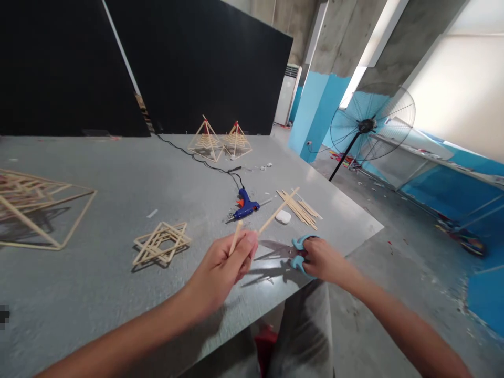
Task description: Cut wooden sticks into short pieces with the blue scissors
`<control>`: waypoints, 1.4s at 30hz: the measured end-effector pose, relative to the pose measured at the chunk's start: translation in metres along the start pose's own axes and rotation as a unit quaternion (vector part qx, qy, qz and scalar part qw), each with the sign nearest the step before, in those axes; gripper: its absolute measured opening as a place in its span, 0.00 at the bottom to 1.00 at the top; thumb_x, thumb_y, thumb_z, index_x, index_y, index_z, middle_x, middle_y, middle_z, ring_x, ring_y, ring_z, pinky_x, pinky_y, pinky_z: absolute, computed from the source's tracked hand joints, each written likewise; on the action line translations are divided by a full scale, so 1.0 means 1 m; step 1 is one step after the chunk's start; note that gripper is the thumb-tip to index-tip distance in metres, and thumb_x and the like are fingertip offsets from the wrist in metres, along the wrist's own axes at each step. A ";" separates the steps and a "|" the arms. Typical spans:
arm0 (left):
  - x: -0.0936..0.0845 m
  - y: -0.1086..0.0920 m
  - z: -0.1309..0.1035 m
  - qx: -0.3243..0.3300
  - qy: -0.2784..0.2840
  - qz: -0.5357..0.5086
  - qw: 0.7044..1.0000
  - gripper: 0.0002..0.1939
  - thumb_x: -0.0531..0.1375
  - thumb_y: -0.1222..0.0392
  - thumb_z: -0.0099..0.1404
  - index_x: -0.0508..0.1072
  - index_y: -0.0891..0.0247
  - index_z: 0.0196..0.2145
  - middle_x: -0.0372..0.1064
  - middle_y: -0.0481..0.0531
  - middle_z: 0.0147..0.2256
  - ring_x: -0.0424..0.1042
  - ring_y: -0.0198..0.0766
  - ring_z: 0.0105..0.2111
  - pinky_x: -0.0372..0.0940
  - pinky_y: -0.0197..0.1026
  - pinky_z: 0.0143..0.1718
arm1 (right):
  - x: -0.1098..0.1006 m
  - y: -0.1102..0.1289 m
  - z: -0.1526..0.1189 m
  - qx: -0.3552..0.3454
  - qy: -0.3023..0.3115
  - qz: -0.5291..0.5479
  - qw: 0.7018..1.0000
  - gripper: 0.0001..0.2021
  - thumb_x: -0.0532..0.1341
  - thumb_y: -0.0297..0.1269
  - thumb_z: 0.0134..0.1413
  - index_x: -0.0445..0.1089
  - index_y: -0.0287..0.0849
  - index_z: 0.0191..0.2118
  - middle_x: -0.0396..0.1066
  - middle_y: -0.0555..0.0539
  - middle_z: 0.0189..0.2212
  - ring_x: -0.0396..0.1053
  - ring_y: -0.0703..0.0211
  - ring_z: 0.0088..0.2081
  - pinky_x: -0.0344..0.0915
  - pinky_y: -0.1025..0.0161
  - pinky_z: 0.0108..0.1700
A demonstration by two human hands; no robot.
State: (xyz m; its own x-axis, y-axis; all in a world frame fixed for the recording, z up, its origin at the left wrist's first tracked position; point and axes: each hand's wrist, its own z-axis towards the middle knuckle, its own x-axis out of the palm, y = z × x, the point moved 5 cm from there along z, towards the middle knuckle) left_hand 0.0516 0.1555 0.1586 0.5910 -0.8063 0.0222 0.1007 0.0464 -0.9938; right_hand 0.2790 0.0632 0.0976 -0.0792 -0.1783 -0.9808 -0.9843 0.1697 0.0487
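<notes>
My left hand (232, 257) is closed around thin wooden sticks. One long stick (279, 211) points away to the upper right, and a short stick end (236, 237) pokes up by the thumb. In my right hand (321, 257) are scissors (297, 252) with light blue handles, their blades parted and pointing left, just below the long stick. Whether the blades touch the stick I cannot tell. Beyond my hands lies a blue glue gun (246, 205) with an orange trigger. A star-shaped stick frame (162, 244) rests left of my left hand.
A bundle of loose sticks (301, 210) lies beside a small white object (283, 216). Two pyramid stick frames (205, 140) stand at the back, and a larger frame (35, 210) is at left. The glue gun's black cord (197, 157) crosses the table. A fan (366, 126) stands right.
</notes>
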 end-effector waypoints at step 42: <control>0.005 -0.005 -0.008 -0.021 0.047 -0.107 0.993 0.29 0.62 0.29 0.70 0.69 0.60 0.39 0.47 0.35 0.17 0.41 0.30 0.18 0.41 0.35 0.20 | 0.003 -0.023 0.038 -0.016 -0.190 0.429 0.883 0.28 0.55 0.66 0.65 0.64 0.46 0.27 0.54 0.56 0.17 0.60 0.60 0.21 0.63 0.60 0.28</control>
State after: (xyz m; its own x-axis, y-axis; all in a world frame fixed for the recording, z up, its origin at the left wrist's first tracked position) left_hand 0.0475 0.1468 0.1632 0.4823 -0.8465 0.2254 0.1816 -0.1551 -0.9711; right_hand 0.3072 0.0961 0.0862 -0.7454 0.3407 -0.5730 -0.5924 0.0556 0.8038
